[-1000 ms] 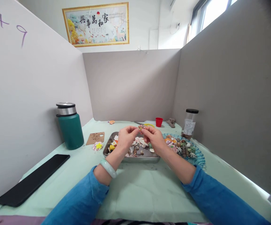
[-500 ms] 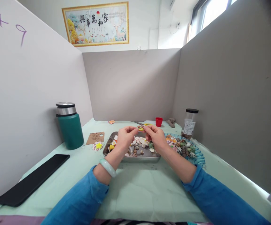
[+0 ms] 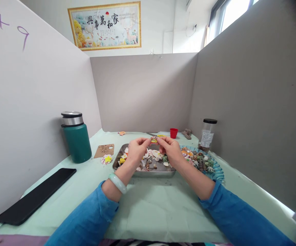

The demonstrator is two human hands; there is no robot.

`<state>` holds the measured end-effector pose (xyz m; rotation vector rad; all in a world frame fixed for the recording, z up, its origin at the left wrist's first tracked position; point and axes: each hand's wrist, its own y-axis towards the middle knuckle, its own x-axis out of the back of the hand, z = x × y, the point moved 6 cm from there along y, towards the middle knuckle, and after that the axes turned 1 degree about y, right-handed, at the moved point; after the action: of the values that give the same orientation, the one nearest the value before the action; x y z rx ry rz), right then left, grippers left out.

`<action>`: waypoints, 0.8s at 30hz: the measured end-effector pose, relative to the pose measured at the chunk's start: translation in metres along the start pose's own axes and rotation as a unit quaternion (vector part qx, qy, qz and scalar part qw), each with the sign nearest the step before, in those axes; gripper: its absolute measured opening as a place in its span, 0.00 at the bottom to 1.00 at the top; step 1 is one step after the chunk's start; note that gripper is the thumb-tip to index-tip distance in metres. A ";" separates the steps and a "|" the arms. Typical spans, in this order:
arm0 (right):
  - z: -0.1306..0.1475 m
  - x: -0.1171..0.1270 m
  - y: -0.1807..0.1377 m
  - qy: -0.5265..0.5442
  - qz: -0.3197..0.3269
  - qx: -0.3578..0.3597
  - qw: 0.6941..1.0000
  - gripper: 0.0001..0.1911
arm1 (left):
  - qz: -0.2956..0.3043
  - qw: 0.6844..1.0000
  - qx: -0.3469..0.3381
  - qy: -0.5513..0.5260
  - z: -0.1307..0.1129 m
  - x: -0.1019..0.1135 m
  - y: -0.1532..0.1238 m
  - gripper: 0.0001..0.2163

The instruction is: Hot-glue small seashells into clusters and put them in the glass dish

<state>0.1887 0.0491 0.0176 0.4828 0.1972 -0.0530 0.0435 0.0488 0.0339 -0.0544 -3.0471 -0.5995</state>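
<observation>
Above the metal tray (image 3: 155,174), my left hand (image 3: 137,148) and my right hand (image 3: 168,148) face each other with thumbs and fingers pinched. Between their fingertips are small brown-and-white spiral shells (image 3: 154,138), one close to each hand; the fingers hide part of them, and I cannot tell whether they are joined. A pale green bangle (image 3: 117,183) circles my left wrist. Under my hands the tray holds many loose shells (image 3: 148,164) in white, brown and green. Just behind my fingertips lie yellow-handled scissors (image 3: 160,136).
At right is a blue scalloped plate (image 3: 219,172) heaped with shells, beside a black-lidded jar (image 3: 206,136). A red cup (image 3: 173,133) stands behind. Leftward are a green bottle (image 3: 76,141), a brown card (image 3: 104,150), a flower-like piece (image 3: 107,159) and a black flat object (image 3: 36,196). Grey partitions (image 3: 145,92) enclose the table.
Both hands stay almost in place. The right fingertips have shifted slightly right, and more of the small shells shows between the two hands.
</observation>
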 end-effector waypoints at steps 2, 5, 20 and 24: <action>0.001 0.000 0.000 -0.004 0.001 0.003 1.000 0.14 | 0.003 1.000 0.003 -0.016 -0.002 -0.001 -0.002 0.12; 0.003 -0.001 -0.001 -0.008 0.002 0.010 1.000 0.15 | 0.007 0.999 0.014 -0.045 -0.004 -0.001 -0.004 0.12; 0.004 -0.001 -0.001 -0.024 -0.001 0.010 1.000 0.15 | 0.016 0.998 0.019 -0.059 -0.002 -0.002 -0.003 0.12; 0.004 -0.001 -0.001 -0.020 -0.004 0.001 1.000 0.14 | 0.013 0.998 0.021 -0.055 -0.003 -0.002 -0.004 0.12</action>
<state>0.1888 0.0460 0.0211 0.4833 0.1600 -0.0708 0.0454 0.0437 0.0354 -0.1300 -3.1584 -0.5485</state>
